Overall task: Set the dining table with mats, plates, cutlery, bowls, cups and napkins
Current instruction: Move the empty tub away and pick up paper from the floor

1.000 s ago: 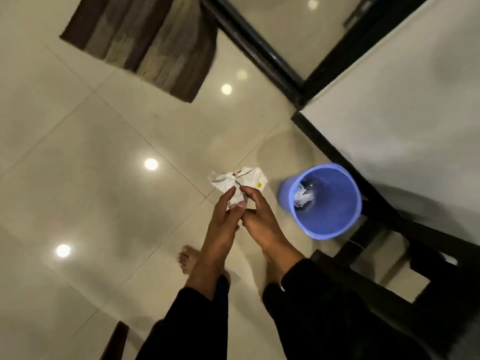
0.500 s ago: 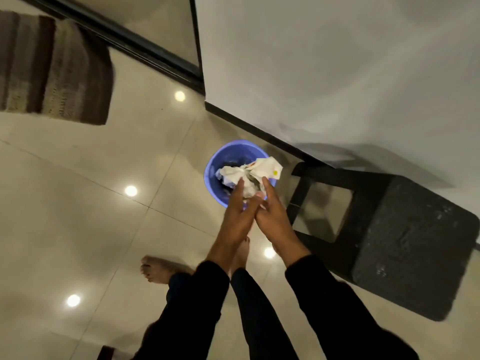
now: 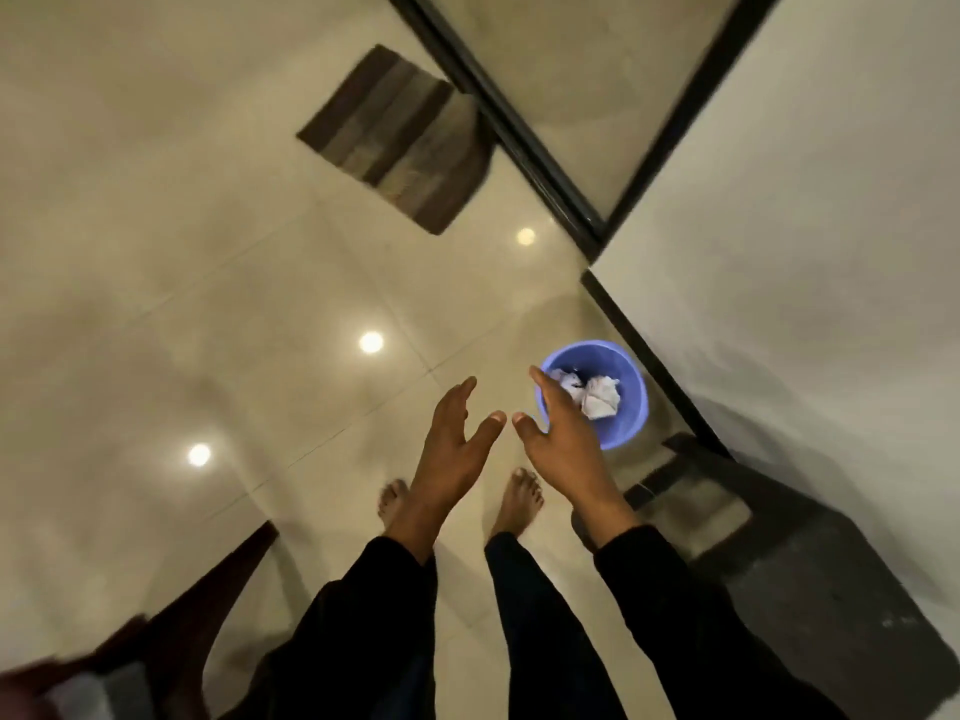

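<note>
Both hands are held out in front of the person with straight, spread fingers and hold nothing. The left hand [image 3: 453,443] reaches forward with its thumb pointing toward the other hand; the right hand [image 3: 562,427] is just beside it, the two thumb tips near each other but apart. The right hand's fingers overlap the near rim of a blue plastic bin [image 3: 623,407] in the view, though the hand is raised above it and not touching it. Inside the bin lie crumpled white papers [image 3: 597,396], just beyond the right fingertips and to the right of the left hand.

Black sleeves cover both forearms. Below the hands, two bare feet [image 3: 517,498] stand on the glossy beige tiled floor [image 3: 208,304], which reflects round ceiling lights. The bin stands on the floor close to a white wall [image 3: 805,226] with a dark skirting strip. To the right of the bin, against the wall, is a dark stool [image 3: 810,579]. Farther off, a brown striped mat [image 3: 400,137] lies on the floor by a black door frame [image 3: 498,116]. A dark wooden chair edge [image 3: 208,600] enters at lower left.
</note>
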